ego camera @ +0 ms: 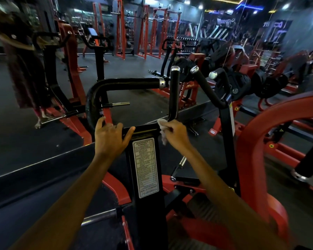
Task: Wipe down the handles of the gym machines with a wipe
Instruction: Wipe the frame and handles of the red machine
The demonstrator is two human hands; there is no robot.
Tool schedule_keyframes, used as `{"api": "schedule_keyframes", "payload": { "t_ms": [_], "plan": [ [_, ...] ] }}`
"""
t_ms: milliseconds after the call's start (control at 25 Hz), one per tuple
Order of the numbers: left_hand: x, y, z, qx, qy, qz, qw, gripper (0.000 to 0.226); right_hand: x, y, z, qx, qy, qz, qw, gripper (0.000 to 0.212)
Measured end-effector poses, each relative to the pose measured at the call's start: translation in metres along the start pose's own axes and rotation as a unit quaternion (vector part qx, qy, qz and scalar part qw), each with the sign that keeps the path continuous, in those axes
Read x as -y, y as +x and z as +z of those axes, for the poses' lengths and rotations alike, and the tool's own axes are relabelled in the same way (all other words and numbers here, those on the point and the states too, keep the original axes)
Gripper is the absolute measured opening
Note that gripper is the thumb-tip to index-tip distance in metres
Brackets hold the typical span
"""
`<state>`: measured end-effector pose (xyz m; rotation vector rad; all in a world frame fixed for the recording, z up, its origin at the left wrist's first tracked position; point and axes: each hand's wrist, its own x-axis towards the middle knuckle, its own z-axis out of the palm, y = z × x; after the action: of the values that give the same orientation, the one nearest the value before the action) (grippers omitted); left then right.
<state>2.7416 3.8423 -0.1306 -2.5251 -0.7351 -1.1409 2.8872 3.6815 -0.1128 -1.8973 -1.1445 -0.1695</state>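
Both bare forearms reach forward and slightly inward from the bottom of the view toward the black crossbar (145, 129) at the top of a black upright post (146, 177). The left hand (111, 137) lies palm down on the left end of that bar, where it bends up into the curved handle (116, 83); its fingers are spread and only loosely bent over the bar, the thumb reaching out to the right along the top edge, so it rests on the bar more than it clamps it. The right hand (176, 135) is curled round a crumpled white wipe (163, 131), pinching it against the foot of the upright handle (174, 94), just where that handle meets the crossbar. Part of the wipe sticks out above the knuckles and a loose tail hangs below the hand. The right wrist is bent a little, with the back of the hand facing up and to the right. Below the two hands, a white maintenance label (146, 167) runs down the front of the post. A second pair of black handles with silver end caps (209, 85) stands just to the right, and red machine frames (257, 141) fill the dim gym floor around. At far left a mirror shows a blurred standing figure (25, 69).
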Motion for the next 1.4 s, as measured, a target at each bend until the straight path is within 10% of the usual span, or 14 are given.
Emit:
{"api": "schedule_keyframes", "payload": {
  "t_ms": [400, 1000, 1240, 1400],
  "plan": [
    [0.002, -0.001, -0.002, 0.011, 0.011, 0.002, 1.0, 0.066, 0.005, 0.014, 0.011, -0.042, -0.149, 0.033, 0.987, 0.021],
    [0.002, -0.002, -0.006, -0.006, -0.013, 0.015, 1.0, 0.066, 0.016, -0.008, 0.004, -0.118, 0.032, 0.038, 0.992, 0.02],
    [0.005, -0.003, -0.008, -0.006, -0.034, 0.025, 0.999, 0.062, 0.049, -0.041, 0.07, -0.08, -0.032, -0.196, 0.977, 0.027],
    [0.007, -0.002, -0.012, 0.02, -0.022, 0.032, 0.999, 0.067, 0.012, -0.032, 0.05, -0.14, -0.084, -0.177, 0.971, 0.031]
  ]
}}
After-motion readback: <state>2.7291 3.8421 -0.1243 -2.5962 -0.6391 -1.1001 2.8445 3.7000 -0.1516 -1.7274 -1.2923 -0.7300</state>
